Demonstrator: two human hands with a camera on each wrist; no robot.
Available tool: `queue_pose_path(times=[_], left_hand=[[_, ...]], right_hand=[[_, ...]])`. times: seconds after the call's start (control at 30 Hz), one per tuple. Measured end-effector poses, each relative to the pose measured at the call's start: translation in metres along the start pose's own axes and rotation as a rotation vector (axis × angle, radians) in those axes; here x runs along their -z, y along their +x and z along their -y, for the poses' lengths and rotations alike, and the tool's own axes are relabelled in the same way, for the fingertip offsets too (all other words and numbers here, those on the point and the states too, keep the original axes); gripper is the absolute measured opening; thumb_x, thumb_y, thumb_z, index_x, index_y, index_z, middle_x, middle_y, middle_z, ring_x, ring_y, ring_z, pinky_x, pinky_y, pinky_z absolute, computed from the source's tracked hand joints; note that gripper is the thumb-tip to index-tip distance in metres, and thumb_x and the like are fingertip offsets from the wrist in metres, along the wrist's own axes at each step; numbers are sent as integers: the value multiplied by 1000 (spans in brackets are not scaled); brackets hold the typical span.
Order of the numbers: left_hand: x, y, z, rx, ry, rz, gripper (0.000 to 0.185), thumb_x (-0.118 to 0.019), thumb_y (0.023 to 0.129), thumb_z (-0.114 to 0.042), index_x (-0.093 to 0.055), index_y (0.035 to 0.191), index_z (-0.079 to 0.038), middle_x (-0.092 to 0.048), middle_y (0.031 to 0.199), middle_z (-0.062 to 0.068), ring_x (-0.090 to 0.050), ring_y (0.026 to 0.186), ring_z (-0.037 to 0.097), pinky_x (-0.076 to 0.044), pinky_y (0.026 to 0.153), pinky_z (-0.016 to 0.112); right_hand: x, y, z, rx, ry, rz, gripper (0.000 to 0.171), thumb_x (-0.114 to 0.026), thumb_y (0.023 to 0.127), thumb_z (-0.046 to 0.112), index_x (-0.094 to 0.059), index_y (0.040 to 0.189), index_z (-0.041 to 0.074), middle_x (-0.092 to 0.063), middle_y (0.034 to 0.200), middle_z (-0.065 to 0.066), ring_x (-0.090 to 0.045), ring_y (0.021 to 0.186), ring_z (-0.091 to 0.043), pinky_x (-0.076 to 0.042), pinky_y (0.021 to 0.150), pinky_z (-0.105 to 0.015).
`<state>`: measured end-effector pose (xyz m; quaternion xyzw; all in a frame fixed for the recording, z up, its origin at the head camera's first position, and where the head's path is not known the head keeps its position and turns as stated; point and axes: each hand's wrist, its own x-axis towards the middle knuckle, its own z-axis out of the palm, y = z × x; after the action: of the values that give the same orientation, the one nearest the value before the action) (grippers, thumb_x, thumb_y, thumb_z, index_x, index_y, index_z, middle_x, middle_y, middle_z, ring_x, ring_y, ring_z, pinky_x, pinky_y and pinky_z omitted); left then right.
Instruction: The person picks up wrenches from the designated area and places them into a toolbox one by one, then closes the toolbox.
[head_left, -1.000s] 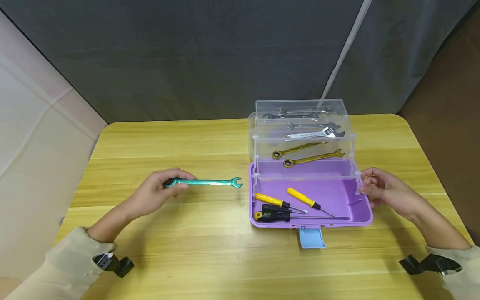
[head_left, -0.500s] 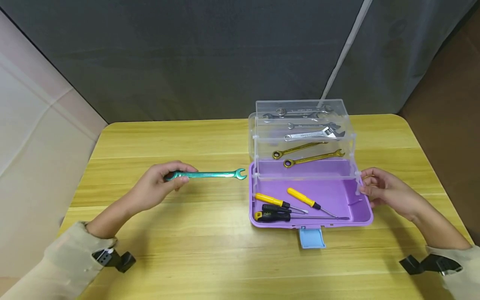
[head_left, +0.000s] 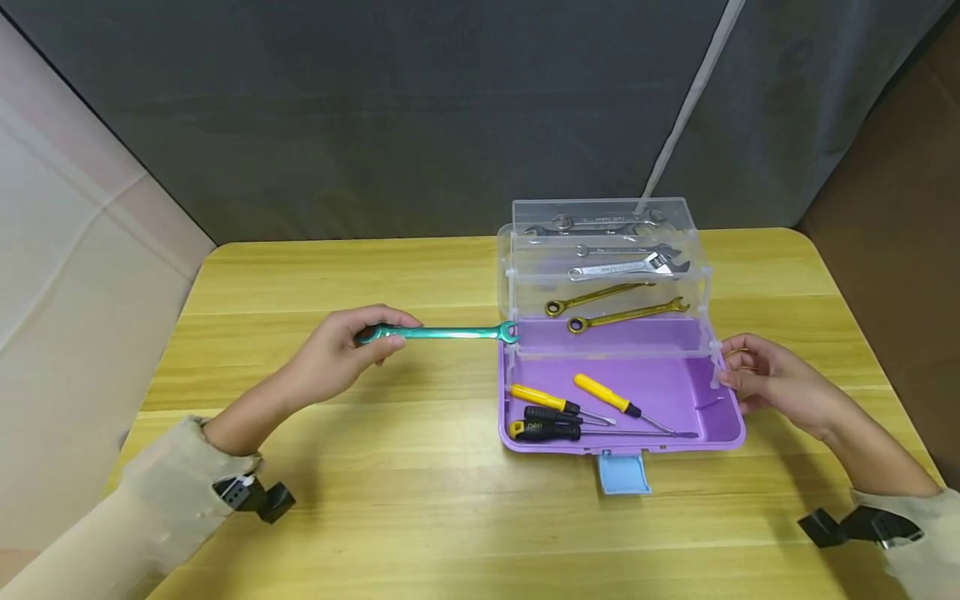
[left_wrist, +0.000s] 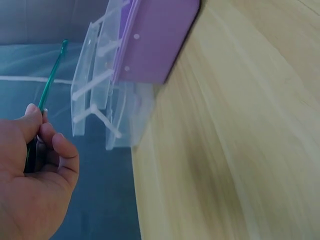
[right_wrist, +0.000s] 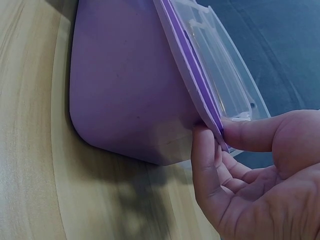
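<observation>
My left hand [head_left: 341, 354] grips a green wrench [head_left: 438, 334] by one end and holds it level above the yellow table [head_left: 337, 275]. The wrench's free jaw end is at the left wall of the purple toolbox [head_left: 731, 429]. In the left wrist view the green wrench [left_wrist: 51, 81] points up beside the toolbox [left_wrist: 150, 42], with the left hand [left_wrist: 35, 185] below it. My right hand [head_left: 765, 379] pinches the toolbox's right rim; in the right wrist view thumb and fingers of the right hand [right_wrist: 250, 170] clamp the rim of the toolbox [right_wrist: 130, 90].
Clear tiered trays [head_left: 517, 275] fold out above the purple base and hold silver wrenches [head_left: 626, 268] and gold wrenches [head_left: 615, 317]. Three screwdrivers [head_left: 570, 412] lie in the base. A blue latch [head_left: 622, 475] sticks out at the front. A dark curtain hangs behind the table.
My left hand has carried the green wrench to the right and slightly away from me, from mid-table to the toolbox's left side. The right hand has stayed on the rim.
</observation>
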<state>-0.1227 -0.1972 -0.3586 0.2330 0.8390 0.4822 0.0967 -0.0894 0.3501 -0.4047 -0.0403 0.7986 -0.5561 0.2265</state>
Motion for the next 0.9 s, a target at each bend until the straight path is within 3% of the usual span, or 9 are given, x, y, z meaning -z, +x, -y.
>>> queue_pose_path(times=[0.57, 0.9], left_hand=[[-34, 40, -23, 12, -57, 17, 22, -67, 98, -6, -72, 120, -6, -52, 78, 7, -41, 64, 20, -37, 57, 25], [-59, 66, -38, 0, -74, 15, 22, -67, 99, -10, -73, 120, -8, -63, 91, 6, -46, 68, 20, -40, 59, 26]], right_hand=[[0, -1, 1, -16, -20, -3, 24, -56, 103, 1, -44, 123, -3, -59, 93, 0, -64, 80, -15, -58, 65, -34], [0, 0, 1, -20, -25, -4, 25, -56, 103, 0, -44, 124, -5, -58, 94, -1, -64, 81, -15, -58, 65, -34]])
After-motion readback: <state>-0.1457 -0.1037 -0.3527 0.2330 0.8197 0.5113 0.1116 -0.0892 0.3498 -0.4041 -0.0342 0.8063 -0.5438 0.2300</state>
